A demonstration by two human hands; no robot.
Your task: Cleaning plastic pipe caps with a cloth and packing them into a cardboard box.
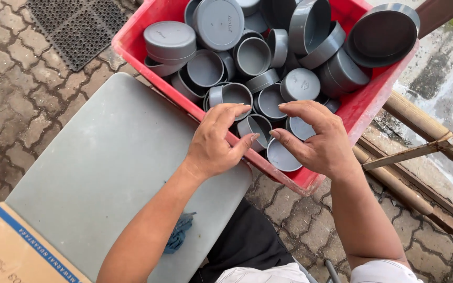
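Observation:
A red plastic crate is filled with several grey round plastic caps of different sizes, some turned open side up. My left hand hovers over the crate's near rim with its fingers spread and curled and nothing in it. My right hand is just beside it, also empty, palm turned toward the left hand, above a flat cap. A small cap lies in the crate between the two thumbs; I cannot tell if either hand touches it.
The crate's corner rests on a grey table top. A cardboard box sits at the near left and a blue cloth at the table's edge. A black rubber mat lies on the paving; wooden poles run at right.

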